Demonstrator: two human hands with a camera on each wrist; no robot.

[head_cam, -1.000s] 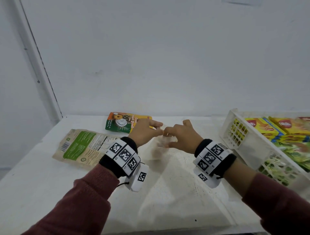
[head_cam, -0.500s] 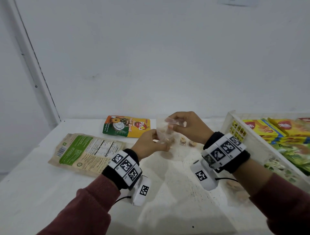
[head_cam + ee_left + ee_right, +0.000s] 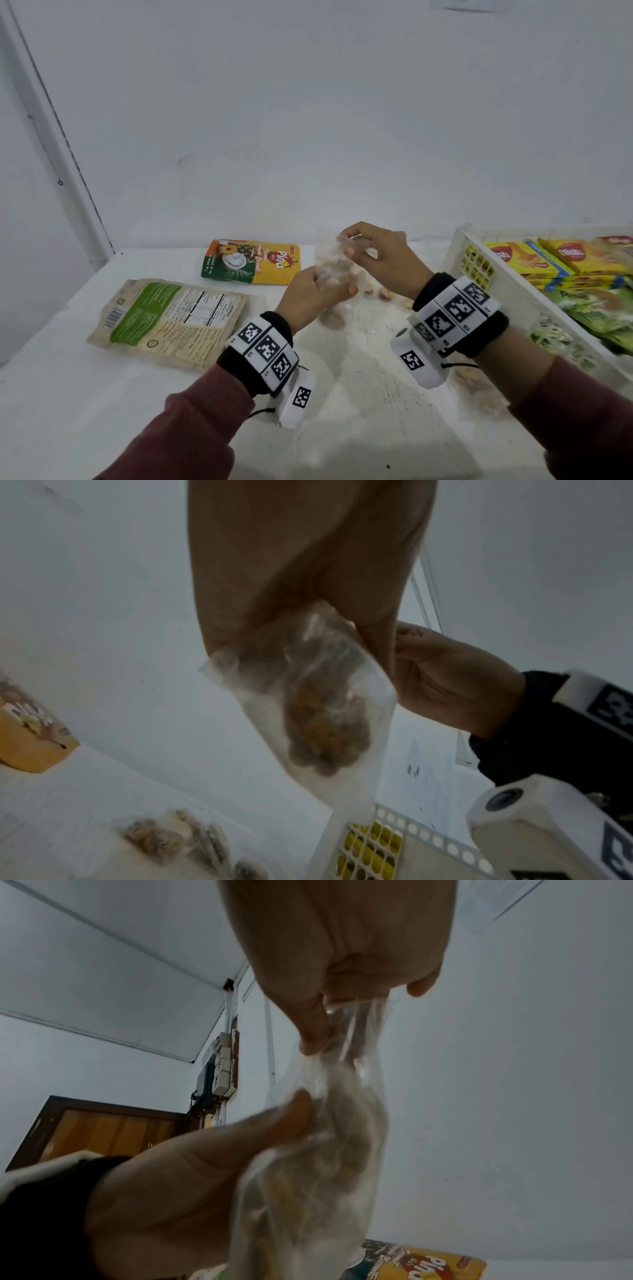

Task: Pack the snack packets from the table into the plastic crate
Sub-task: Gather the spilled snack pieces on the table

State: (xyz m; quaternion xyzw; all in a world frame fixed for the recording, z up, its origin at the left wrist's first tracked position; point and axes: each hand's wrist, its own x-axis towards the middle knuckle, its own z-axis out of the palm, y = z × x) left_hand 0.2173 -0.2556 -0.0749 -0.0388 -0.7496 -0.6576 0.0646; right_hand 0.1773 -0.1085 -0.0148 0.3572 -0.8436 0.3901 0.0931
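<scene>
A clear plastic bag of brown snacks hangs above the table between both hands. My right hand pinches its top edge. My left hand grips its lower part from the left. Two packets lie flat on the table: an orange-green pineapple pouch at the back and a beige-green packet at the left. The white plastic crate stands at the right with yellow and green packets inside.
More small clear snack bags lie on the white table beside the crate, one near my right forearm. A white wall stands close behind the table.
Both hands took the clear bag off the table and lifted it. My right hand rose to its top edge while the left stayed lower.
</scene>
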